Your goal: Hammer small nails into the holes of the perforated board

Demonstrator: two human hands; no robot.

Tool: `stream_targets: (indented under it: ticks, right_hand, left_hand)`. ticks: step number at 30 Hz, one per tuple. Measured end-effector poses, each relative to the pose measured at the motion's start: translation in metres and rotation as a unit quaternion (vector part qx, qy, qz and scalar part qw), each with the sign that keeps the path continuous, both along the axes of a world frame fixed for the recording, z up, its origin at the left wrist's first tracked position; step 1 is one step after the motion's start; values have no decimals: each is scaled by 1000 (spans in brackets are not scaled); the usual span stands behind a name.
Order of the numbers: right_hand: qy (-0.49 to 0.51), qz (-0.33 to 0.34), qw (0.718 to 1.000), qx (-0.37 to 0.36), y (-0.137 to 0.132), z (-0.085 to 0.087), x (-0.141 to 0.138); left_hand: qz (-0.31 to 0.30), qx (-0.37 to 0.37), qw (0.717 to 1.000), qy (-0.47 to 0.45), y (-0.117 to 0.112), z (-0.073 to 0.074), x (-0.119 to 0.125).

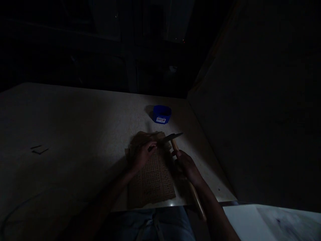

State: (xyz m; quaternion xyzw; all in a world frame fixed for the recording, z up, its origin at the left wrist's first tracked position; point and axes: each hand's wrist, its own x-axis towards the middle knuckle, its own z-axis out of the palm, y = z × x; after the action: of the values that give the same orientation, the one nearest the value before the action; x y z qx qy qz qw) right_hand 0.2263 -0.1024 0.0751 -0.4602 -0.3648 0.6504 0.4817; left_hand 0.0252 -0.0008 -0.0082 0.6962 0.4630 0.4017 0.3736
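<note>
My right hand (188, 167) is wrapped round the wooden handle of a hammer (198, 202). The hammer's dark, narrow metal head is raised at the far end, just right of my left hand (143, 155). My left fingers are pinched together above a brown cardboard sheet (156, 180); anything between them is too small and dark to make out. Rows of small dark marks or holes cover much of the cardboard. More layers of cardboard stick out unevenly at its far edge.
A blue plastic tub (162, 114) with a white label stands beyond the cardboard on the pale table (82, 130). Thin dark pieces (39, 150) lie far left. A dark upright panel (255, 117) borders the table's right side. The light is very dim.
</note>
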Motion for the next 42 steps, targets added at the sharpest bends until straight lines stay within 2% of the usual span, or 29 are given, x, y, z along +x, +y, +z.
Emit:
stream_targets:
  ticks: [3,7,12,17,20,22,27,29,32,34,37,42]
  right_hand:
    - [-88,-13,995,53,-11,19,-5]
    - [-203,-28,972,116,-11,21,-19]
    - [-278,16,956,93,-4,10,-29]
    - [-334,-2,937,105,-9,8,-30]
    - [-380,30,921,75,-8,6,-30]
    - [-377,42,923,71,-6,7,-29]
    - [-295,-40,949,101,-11,8,-27]
    - [-202,-64,974,73,-11,1,-25]
    - [-3,-45,999,-2,-6,-20,-20]
    - [113,-15,993,-37,1,-36,-12]
    - [252,33,966,-51,8,-53,1]
    - [355,24,934,-16,6,-62,18]
  left_hand:
    - [13,-1,1000,21,1,-2,0]
    - [21,-1,999,41,2,-6,0]
    - [25,-10,999,47,2,-8,1]
    - [26,-8,999,38,2,-6,2]
    - [27,-32,998,47,2,-3,3]
    - [29,-45,997,50,2,-3,3]
    - [7,-27,999,21,4,-5,4]
    - [-3,-22,1000,13,4,-6,3]
    - [-11,-6,1000,9,3,-8,2]
    - [-17,13,1000,22,3,-7,1]
    - [-29,52,995,82,0,1,0]
    - [-52,123,967,215,-9,31,-3]
